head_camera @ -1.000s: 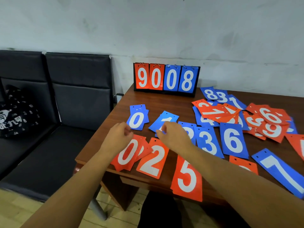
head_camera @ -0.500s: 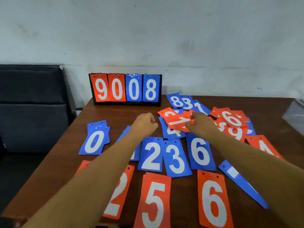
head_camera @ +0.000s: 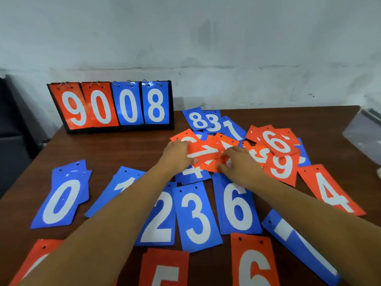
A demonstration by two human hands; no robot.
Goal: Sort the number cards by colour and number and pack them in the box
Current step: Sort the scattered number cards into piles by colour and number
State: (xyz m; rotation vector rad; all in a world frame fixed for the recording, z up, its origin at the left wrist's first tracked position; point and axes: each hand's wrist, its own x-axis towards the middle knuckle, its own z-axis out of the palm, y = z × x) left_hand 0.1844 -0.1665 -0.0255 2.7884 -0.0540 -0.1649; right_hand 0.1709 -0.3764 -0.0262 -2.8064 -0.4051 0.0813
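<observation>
The wooden table point(head_camera: 115, 149) carried everything. At its far left stood the flip scoreboard point(head_camera: 111, 106), reading 9008. Number cards lay loose over the rest. A blue row point(head_camera: 195, 215) towards us ran 0, 1, 2, 3, 6, and more orange cards lay at the near edge. A jumbled orange pile point(head_camera: 208, 153) sat in the middle, overlapping blue cards beneath. A clear plastic thing point(head_camera: 362, 133) at the right edge may have been the box; we could not tell.

Both hands were close together on that pile. The left hand point(head_camera: 177, 155) curled round its left edge, and the right hand point(head_camera: 241, 164) pinched a card on its near right side.

We judged the cards light, thin, glossy and slightly bendy, so they would slide over each other and stacks would fan. They seemed best taken by a long edge, thumb beneath and fingers on top, with each stack squared against the table. The small punched holes point(head_camera: 180, 191) showed which end was up.
</observation>
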